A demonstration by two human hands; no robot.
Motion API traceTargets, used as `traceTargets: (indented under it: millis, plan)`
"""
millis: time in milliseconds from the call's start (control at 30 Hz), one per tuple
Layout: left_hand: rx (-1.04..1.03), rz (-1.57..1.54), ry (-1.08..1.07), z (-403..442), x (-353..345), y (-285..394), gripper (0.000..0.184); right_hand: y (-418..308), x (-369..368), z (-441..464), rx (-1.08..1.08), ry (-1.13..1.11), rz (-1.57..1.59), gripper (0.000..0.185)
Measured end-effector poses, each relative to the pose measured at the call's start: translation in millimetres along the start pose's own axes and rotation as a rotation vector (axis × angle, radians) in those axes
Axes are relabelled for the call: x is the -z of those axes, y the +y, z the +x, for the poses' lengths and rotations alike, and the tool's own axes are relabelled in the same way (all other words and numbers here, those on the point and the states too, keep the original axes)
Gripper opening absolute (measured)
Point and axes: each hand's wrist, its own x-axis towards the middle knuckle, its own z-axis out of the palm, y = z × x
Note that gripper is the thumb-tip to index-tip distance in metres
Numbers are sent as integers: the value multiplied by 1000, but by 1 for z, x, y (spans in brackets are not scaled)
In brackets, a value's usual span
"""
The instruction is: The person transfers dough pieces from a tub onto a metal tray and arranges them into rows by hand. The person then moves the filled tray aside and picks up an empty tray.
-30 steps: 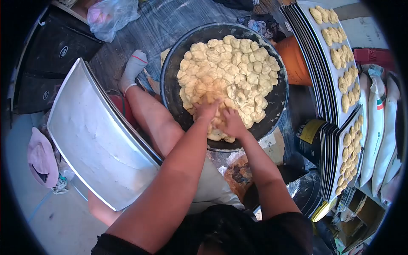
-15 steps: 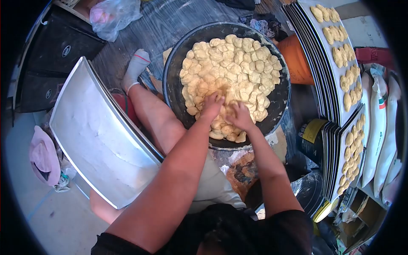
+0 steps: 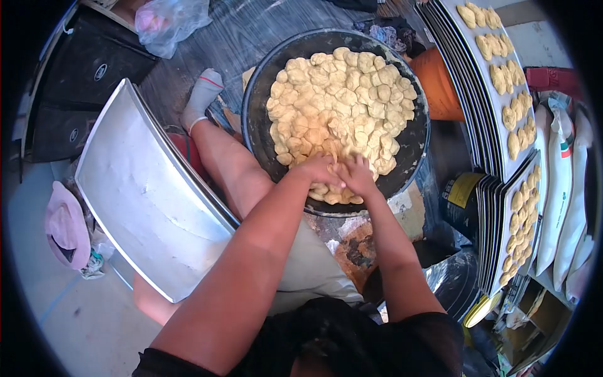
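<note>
Both bare hands work in the pale dough pieces (image 3: 339, 100) at the near side of the round black basin (image 3: 411, 147); the left hand (image 3: 319, 169) lies palm down with its fingers partly bent on the dough, and the right hand (image 3: 358, 174) is just beside it, fingers somewhat apart and also against the dough; the fingertips are blurred, so whether either hand has closed on a piece I cannot tell; most of the dough spreads beyond the hands, with a few pieces on their near side. Left of the grip are a bent leg, a grey sock (image 3: 204, 94) on its foot, and a bare silver tray (image 3: 157, 201); well to the right, two stacks of trays (image 3: 487, 100) carry shaped dough pieces (image 3: 499, 78), with an orange container (image 3: 434, 85) between the basin and the farther stack.
</note>
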Motion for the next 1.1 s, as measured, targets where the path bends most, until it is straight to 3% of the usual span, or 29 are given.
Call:
traceTargets:
  millis: [100,133,233,300,367,467,567,600,700,900,1100]
  plan:
    - [27,53,44,-10,-18,3,138,8,8,-51,216,-55,-125,101]
    - [49,100,82,-15,-26,6,145,4,5,-57,172,-7,-178,105]
    - [245,452,185,-32,-35,36,142,-12,-11,-55,65,108,-271,116]
    - [185,380,375,-14,-43,27,114,-14,-15,-34,36,148,-256,120]
    - [97,280,532,27,-57,-3,96,-26,-8,-28,-12,211,-173,99]
    - [36,120,548,21,-40,5,74,-11,-11,-8,47,388,-23,75]
    - [-58,-101,591,12,-31,9,73,0,-3,6,144,396,160,72]
    - [-132,-151,622,11,-29,10,73,-7,1,5,94,443,260,70]
    - [-341,-279,709,1,-12,19,72,-29,40,-12,214,538,328,60]
    - [-649,-394,876,-120,41,66,74,-163,138,-84,475,625,240,59]
    - [-726,-201,1319,-348,43,62,74,-323,144,-166,960,621,346,62]
